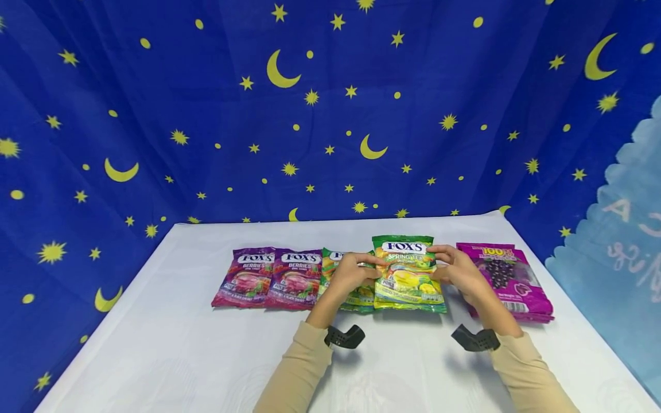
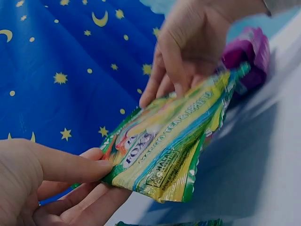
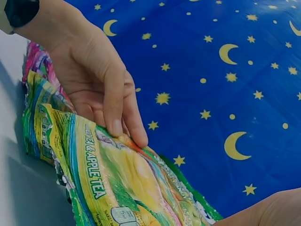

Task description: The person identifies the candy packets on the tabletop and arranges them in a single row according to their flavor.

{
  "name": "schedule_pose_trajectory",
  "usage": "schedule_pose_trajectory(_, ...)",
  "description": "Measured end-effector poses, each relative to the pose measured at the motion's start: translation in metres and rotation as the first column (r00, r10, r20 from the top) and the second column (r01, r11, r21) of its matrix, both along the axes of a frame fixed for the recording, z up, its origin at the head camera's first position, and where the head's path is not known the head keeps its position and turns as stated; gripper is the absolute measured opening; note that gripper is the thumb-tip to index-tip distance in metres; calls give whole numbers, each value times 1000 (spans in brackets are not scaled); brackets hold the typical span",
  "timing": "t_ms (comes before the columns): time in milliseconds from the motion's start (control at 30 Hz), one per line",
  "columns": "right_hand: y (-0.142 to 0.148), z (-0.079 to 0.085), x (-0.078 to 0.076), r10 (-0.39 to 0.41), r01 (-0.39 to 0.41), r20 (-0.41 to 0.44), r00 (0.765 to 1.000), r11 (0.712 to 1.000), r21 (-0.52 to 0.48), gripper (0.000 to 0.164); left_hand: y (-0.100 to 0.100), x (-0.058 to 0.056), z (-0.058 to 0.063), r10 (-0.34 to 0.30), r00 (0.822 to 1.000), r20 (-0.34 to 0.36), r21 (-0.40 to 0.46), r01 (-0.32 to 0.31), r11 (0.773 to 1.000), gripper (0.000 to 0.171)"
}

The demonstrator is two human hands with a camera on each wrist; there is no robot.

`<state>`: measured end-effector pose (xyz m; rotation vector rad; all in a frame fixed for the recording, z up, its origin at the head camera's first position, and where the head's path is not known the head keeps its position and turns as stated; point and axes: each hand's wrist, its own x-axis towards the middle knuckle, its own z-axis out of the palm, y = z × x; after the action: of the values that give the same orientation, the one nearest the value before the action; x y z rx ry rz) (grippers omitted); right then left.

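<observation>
Between both hands is a green and yellow candy bag [image 1: 409,281] labelled Fox's Spring Tea, its front turned up. My left hand [image 1: 356,274] pinches its left edge, thumb on the front and fingers behind, as the left wrist view shows at the bag's corner [image 2: 155,155]. At the opposite edge, my right hand [image 1: 459,272] grips the bag by its side. Just left of the held bag lies a second green candy bag [image 1: 361,298], partly covered by my left hand and overlapped by the first. In the right wrist view the held bag [image 3: 127,179] fills the lower middle.
Two purple Fox's Berries bags [image 1: 242,278] lie side by side at the left of the row. Magenta bags [image 1: 521,287] picturing dark berries lie stacked to the right, close by my right forearm. A white table [image 1: 170,344] carries everything, with a blue star-patterned curtain [image 1: 330,115] behind.
</observation>
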<state>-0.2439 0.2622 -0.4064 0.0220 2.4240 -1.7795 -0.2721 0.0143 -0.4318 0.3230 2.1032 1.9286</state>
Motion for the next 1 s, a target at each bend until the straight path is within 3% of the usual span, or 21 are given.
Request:
schedule_pose_trajectory(200,7,0,-1,14,-14,3,1000,1000,26,68,3,0,1,-11,1000,27,40,9,999,23)
schedule_pose_trajectory(533,4,-9,-5,4,-5,29,1000,1000,17,67,4,1,-2,51,999,19,-29,-50,998,23)
schedule_pose_trajectory(733,-1,-16,-6,-27,25,59,998,999,40,70,3,3,-3,32,999,-18,-99,-34,995,26)
schedule_pose_trajectory(1000,-6,-23,-9,-38,32,64,997,995,93,73,3,2,-9,30,999,-20,-117,-32,993,30)
